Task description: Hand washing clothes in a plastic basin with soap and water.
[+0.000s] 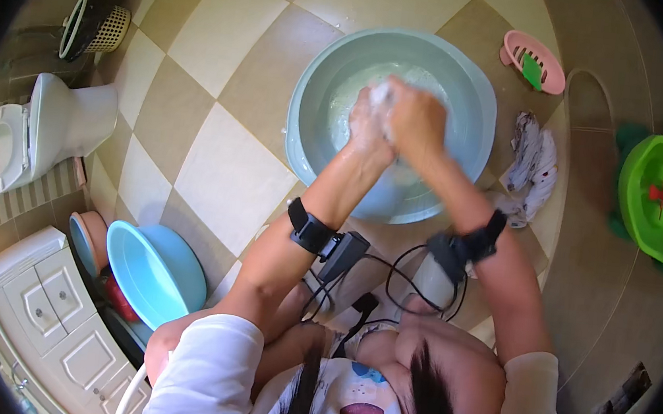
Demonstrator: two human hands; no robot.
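Note:
Above a light blue plastic basin, my left hand and my right hand are pressed together. Between them is a small white, sudsy wad, seemingly cloth; the blur and my fingers hide most of it. Both hands appear closed on it. Cloudy, foamy water lies in the basin below them. To the basin's right, twisted pale wet cloths rest on the floor. A pink slotted soap dish with a green piece on it stands at the upper right.
A bright blue basin leans beside a white cabinet at lower left. The toilet and a perforated basket are farther left. A green plastic tub is at the right. Black cables hang between my forearms.

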